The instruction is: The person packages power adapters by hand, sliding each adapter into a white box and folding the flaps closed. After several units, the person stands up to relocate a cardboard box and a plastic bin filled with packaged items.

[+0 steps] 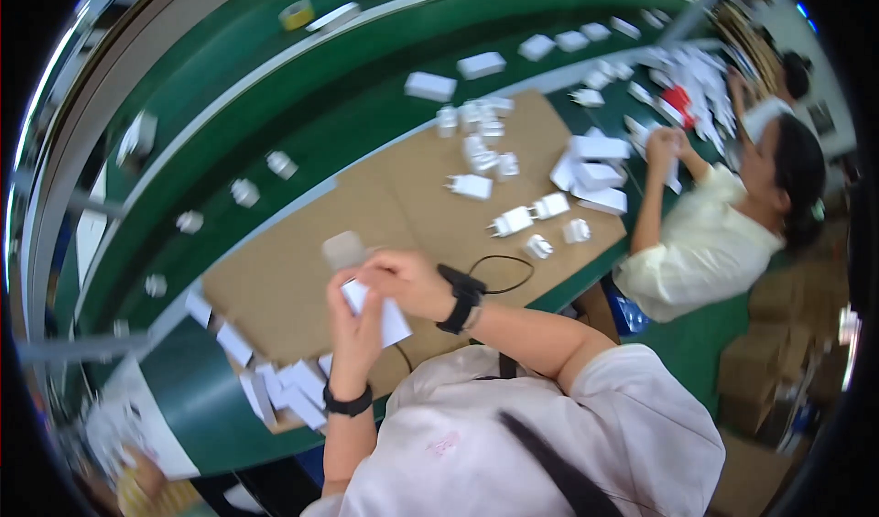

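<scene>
Both hands up over the near edge of the bench (302,123), meeting on one small white carton (389,320) just above the cardboard sheet (421,206). Left hand (355,326) wrapped under and around the carton's left side, fingers curled shut on it, black band at the wrist. Right hand (403,279) coming in from two o'clock, fingertips pinched on the carton's upper edge, black wrist strap (462,299) with a coiled cord looping off toward three o'clock.

Looks light, this carton: thin white card, folded, probably springy and easy to crush, so a gentle pinch on the edges and corners seems wiser than a squeeze across the flat faces. Smooth surface, likely a little slippery; support from below in the palm seems sound.

Just beyond the hands at eleven o'clock, a small grey block (344,250), blurred, kind hard to tell. At seven o'clock, a loose heap of flat white carton blanks (284,389) on the bench edge. Up at one o'clock, white plug adapters (513,221) scattered on the cardboard, hard and chunky by the look, well apart from the hands. More white pieces strung along the green belt (275,77). Far off at three o'clock, a co-worker (705,242) bent over another pile.
</scene>
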Demonstrator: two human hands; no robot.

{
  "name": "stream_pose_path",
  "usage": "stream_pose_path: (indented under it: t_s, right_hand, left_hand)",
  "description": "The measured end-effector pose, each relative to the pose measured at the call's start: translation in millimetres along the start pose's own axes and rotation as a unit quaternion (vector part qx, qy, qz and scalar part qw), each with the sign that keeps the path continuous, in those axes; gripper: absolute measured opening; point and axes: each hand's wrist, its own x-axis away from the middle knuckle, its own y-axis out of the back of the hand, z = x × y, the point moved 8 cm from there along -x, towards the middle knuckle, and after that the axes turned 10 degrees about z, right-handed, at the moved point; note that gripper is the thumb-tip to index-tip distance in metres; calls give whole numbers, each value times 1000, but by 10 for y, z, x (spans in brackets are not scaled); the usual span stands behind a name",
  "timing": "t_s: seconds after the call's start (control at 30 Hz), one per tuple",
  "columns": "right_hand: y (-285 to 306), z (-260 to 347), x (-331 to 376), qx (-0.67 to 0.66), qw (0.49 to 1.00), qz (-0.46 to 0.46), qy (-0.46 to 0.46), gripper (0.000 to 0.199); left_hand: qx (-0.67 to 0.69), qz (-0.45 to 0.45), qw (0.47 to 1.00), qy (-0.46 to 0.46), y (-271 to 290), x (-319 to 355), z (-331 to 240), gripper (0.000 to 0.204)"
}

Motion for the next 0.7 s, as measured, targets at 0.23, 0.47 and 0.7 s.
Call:
stream_pose_path:
  t_s: [0.23, 0.47, 0.7]
  right_hand:
    - [82, 184, 50, -86, 996, -18, -2, 27]
    - [81, 221, -207, -25, 982, 141, -122, 25]
    - [125, 107, -185, -63, 977, 97, -177, 25]
  left_hand:
    - [-12, 33, 999, -31, 24, -22, -97, 47]
    - [65, 104, 992, -5, 31, 40, -16, 62]
    - [14, 110, 994, -5, 64, 8, -60, 66]
